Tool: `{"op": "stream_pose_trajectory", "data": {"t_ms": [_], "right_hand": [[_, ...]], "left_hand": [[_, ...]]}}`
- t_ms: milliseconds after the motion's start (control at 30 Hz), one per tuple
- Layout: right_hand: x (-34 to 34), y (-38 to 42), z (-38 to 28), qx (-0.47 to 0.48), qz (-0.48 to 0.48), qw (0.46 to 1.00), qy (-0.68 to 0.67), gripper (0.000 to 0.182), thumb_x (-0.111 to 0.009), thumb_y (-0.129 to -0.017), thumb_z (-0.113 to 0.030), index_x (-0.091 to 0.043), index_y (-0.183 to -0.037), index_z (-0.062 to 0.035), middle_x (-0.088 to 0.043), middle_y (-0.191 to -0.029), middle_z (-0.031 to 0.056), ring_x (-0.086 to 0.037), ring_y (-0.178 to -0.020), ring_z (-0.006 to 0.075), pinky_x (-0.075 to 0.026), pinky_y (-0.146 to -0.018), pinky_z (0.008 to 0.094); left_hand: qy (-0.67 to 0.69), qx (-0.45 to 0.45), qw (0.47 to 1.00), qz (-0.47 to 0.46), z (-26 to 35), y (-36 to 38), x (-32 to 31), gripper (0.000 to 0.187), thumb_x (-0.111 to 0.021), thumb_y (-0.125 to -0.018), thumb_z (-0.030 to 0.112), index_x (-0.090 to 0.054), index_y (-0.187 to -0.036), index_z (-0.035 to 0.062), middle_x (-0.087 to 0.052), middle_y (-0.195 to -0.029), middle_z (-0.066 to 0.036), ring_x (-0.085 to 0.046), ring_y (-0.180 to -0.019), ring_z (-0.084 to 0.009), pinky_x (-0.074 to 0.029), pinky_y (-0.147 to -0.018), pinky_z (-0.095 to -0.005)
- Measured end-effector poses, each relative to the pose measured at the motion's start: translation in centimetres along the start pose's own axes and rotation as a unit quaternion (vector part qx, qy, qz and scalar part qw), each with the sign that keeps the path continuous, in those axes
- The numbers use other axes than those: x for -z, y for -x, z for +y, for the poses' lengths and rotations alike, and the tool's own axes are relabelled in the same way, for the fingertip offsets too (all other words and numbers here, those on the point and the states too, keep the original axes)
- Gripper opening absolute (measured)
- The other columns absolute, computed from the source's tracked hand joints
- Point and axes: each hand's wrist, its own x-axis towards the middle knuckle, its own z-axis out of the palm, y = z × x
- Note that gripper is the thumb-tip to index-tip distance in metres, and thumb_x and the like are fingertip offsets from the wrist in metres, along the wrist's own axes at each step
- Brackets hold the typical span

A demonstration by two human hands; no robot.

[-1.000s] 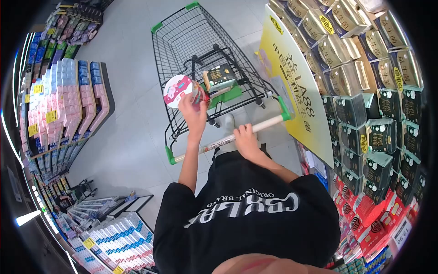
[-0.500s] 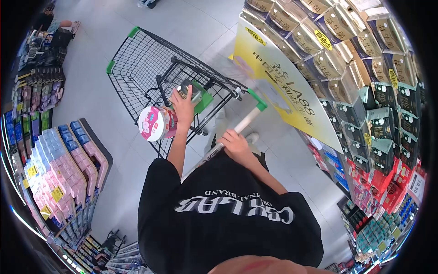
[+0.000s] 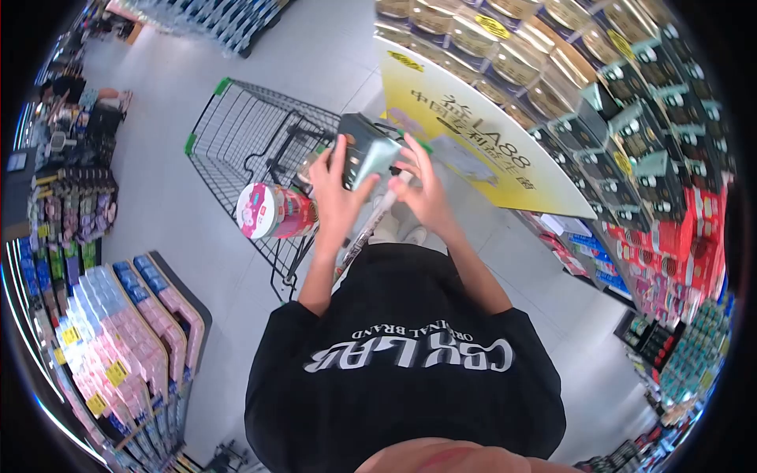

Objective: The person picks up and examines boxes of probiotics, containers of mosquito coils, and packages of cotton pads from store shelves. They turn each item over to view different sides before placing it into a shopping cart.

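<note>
A black and pale green pack [image 3: 364, 146] is held up over the handle end of the shopping cart [image 3: 236, 130]. My left hand [image 3: 335, 193] grips its near left side, thumb and fingers apart around it. At the pack's right end are the bent fingers of my right hand [image 3: 426, 193], which seem to grip its edge; the exact contact is blurred. Beneath my hands runs the pale cart handle [image 3: 371, 225], with neither hand on it. A pink tub with a white lid [image 3: 259, 211] lies on its side in the cart's near part, left of my left hand.
A yellow and white sign [image 3: 465, 142] stands close on the right, before shelves of gold packs [image 3: 520, 67] and dark packs [image 3: 631, 134]. Pink and blue packs [image 3: 130, 331] fill a display at lower left. Blue-and-white stacked goods [image 3: 225, 20] stand beyond the cart.
My left hand has lifted the dark pack from the cart and brought it rightward, nearer my body. My right hand has left the handle and come up to the pack. The view has shifted.
</note>
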Motion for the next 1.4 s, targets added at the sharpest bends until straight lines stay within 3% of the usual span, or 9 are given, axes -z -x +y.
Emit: {"op": "stream_pose_trajectory", "data": {"t_ms": [200, 300, 533, 633, 767, 833, 1000, 1233, 1400], "right_hand": [[7.3, 1.8, -0.7, -0.009, 0.059, 0.987, -0.151, 0.059, -0.079, -0.077, -0.017, -0.049, -0.126, -0.0077, -0.057, -0.12, 0.009, -0.054, -0.111, 0.0155, -0.045, -0.091, 0.0301], [15.0, 3.2, -4.2, 0.109, 0.056, 0.971, 0.204, 0.061, -0.081, -0.071, -0.014, -0.052, -0.124, -0.0132, -0.057, -0.12, 0.0092, -0.054, -0.113, 0.0199, -0.044, -0.095, 0.0337], [30.5, 0.4, -16.6, 0.324, 0.272, 0.789, 0.445, 0.056, -0.083, -0.07, -0.018, -0.056, -0.118, -0.0098, -0.059, -0.117, 0.006, -0.055, -0.111, 0.0191, -0.041, -0.097, 0.032], [33.5, -1.5, -18.2, 0.231, 0.318, 0.833, 0.389, 0.054, -0.08, -0.074, -0.018, -0.053, -0.12, -0.0037, -0.06, -0.114, 0.0155, -0.058, -0.107, 0.0245, -0.045, -0.093, 0.0341], [39.4, -3.7, -14.5, -0.015, 0.164, 0.893, 0.419, 0.045, -0.076, -0.081, -0.025, -0.054, -0.118, -0.0125, -0.065, -0.092, 0.0014, -0.059, -0.087, 0.0137, -0.047, -0.078, 0.0299], [39.9, -4.1, -15.0, 0.007, 0.134, 0.85, 0.509, 0.049, -0.077, -0.076, -0.022, -0.054, -0.118, -0.0123, -0.063, -0.109, 0.0092, -0.06, -0.095, 0.0208, -0.048, -0.082, 0.0368], [31.3, -3.3, -16.4, 0.112, 0.226, 0.529, 0.81, 0.06, -0.074, -0.076, -0.019, -0.052, -0.132, -0.0182, -0.046, -0.138, 0.0185, -0.045, -0.125, 0.0383, -0.041, -0.1, 0.0443], [16.3, -2.4, -8.4, 0.142, -0.035, 0.909, 0.391, 0.058, -0.069, -0.084, -0.025, -0.046, -0.137, -0.0122, -0.047, -0.136, 0.0172, -0.049, -0.121, 0.0335, -0.046, -0.096, 0.038], [7.6, -3.5, -1.4, -0.103, -0.085, 0.991, -0.02, 0.071, -0.07, -0.085, -0.033, -0.033, -0.141, -0.0113, -0.05, -0.128, 0.0171, -0.058, -0.108, 0.0222, -0.054, -0.069, 0.0301]], "left_hand": [[0.111, -0.163, 0.977, -0.075, 7.8, 5.2, -2.0, 0.074, -0.075, -0.075, 0.013, -0.04, -0.139, 0.0021, -0.038, -0.14, -0.02, -0.038, -0.125, -0.0347, -0.044, -0.092, -0.0384], [0.103, -0.126, 0.984, -0.067, 4.4, 3.4, -2.9, 0.067, -0.07, -0.081, 0.016, -0.039, -0.138, -0.0005, -0.042, -0.136, -0.02, -0.04, -0.123, -0.0343, -0.042, -0.091, -0.0411], [-0.214, 0.09, 0.951, -0.204, -21.8, -2.5, -6.9, 0.096, -0.074, -0.072, 0.04, -0.025, -0.143, -0.0006, -0.036, -0.131, -0.037, -0.032, -0.125, -0.0483, -0.026, -0.108, -0.0507], [-0.221, 0.215, 0.913, -0.268, -27.2, -3.1, -9.8, 0.105, -0.077, -0.066, 0.045, -0.02, -0.146, 0.0065, -0.031, -0.135, -0.04, -0.028, -0.128, -0.0507, -0.026, -0.109, -0.0523], [-0.314, 0.311, 0.859, -0.259, -26.9, -2.5, -11.3, 0.111, -0.08, -0.063, 0.043, -0.013, -0.147, 0.0167, -0.023, -0.142, -0.039, -0.022, -0.135, -0.0496, -0.025, -0.107, -0.0589], [-0.3, 0.318, 0.872, -0.22, -28.1, -2.3, -11.6, 0.105, -0.085, -0.06, 0.04, -0.021, -0.141, 0.0189, -0.022, -0.145, -0.036, -0.023, -0.135, -0.0489, -0.026, -0.104, -0.0628], [-0.277, 0.328, 0.892, -0.144, -28.8, -1.3, -11.7, 0.099, -0.083, -0.061, 0.045, -0.026, -0.138, 0.0225, -0.04, -0.132, -0.03, -0.04, -0.123, -0.0474, -0.036, -0.095, -0.0646], [0.02, 0.141, 0.987, -0.071, -12.9, -5.5, -5.0, 0.091, -0.083, -0.063, 0.04, -0.041, -0.133, 0.0007, -0.054, -0.121, -0.025, -0.053, -0.112, -0.0405, -0.041, -0.097, -0.0464], [0.01, -0.06, 0.997, -0.053, 5.7, -4.2, -3.3, 0.085, -0.078, -0.072, 0.035, -0.038, -0.138, -0.0007, -0.047, -0.127, -0.022, -0.041, -0.123, -0.0342, -0.033, -0.102, -0.0417]]}}
